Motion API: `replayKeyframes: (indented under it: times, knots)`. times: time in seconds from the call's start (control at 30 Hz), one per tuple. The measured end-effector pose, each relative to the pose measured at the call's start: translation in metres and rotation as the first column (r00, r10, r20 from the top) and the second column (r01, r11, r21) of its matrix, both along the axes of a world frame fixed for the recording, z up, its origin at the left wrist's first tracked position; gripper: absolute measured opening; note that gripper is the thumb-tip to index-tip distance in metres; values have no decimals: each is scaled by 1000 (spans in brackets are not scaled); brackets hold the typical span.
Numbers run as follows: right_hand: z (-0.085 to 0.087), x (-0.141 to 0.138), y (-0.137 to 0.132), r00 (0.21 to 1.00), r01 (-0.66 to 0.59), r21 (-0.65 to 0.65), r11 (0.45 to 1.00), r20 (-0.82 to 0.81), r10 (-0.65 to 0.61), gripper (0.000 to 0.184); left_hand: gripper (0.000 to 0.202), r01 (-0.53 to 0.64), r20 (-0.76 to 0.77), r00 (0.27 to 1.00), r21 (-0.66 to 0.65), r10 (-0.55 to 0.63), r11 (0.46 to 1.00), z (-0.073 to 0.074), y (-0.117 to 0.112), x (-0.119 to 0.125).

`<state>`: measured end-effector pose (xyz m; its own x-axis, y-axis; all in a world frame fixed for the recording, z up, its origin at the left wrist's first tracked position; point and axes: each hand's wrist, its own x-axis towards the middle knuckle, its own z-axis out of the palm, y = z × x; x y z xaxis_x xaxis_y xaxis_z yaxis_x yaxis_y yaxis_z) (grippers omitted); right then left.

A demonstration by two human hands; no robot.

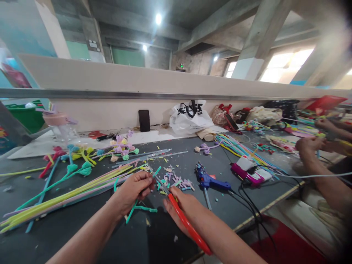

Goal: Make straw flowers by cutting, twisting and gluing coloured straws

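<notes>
My left hand [137, 189] is closed on a teal pipe cleaner [145, 209], whose bent lengths hang below the fingers and whose short tip sticks out above them. My right hand [183, 205] grips red-handled scissors [187, 223]. Their blades point up and left, close to the tip of the pipe cleaner; whether they touch it I cannot tell. Just beyond the hands lie small cut pieces [178, 179] in lilac, teal and yellow. A bundle of long yellow, pink and lilac pipe cleaners [68, 194] reaches across the table on the left.
Right of my hands rests a blue glue gun [211, 181], its cord running to a purple power strip [251, 174]. Finished flower shapes [121, 146] lie at the back left. A phone [144, 121] and a white bag [191, 117] stand against the partition. At far right are a co-worker's hands [310, 145].
</notes>
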<state>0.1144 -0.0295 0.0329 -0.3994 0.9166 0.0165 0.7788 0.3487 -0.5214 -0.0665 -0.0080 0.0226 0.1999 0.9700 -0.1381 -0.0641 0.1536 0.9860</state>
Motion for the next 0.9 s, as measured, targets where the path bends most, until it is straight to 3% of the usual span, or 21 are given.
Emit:
replayKeyframes:
  times: [0.27, 0.53, 0.67, 0.9]
  knots:
    - [-2, 1, 0, 999, -21, -3, 1000, -25, 21, 15, 24, 10, -14, 1000, 11, -10, 1000, 0, 1, -3]
    - [11, 1, -2, 1000, 3, -122, 992, 27, 0, 16, 21, 15, 9, 1000, -21, -15, 1000, -3, 2, -5]
    - [8, 1, -2, 1000, 3, -125, 992, 8, -2, 14, 21, 12, -15, 1000, -19, -12, 1000, -1, 1, -4]
    - [4, 4, -2, 998, 1, -114, 993, -64, -8, 11, 23, 42, -18, 999, -16, -43, 999, -11, 4, -3]
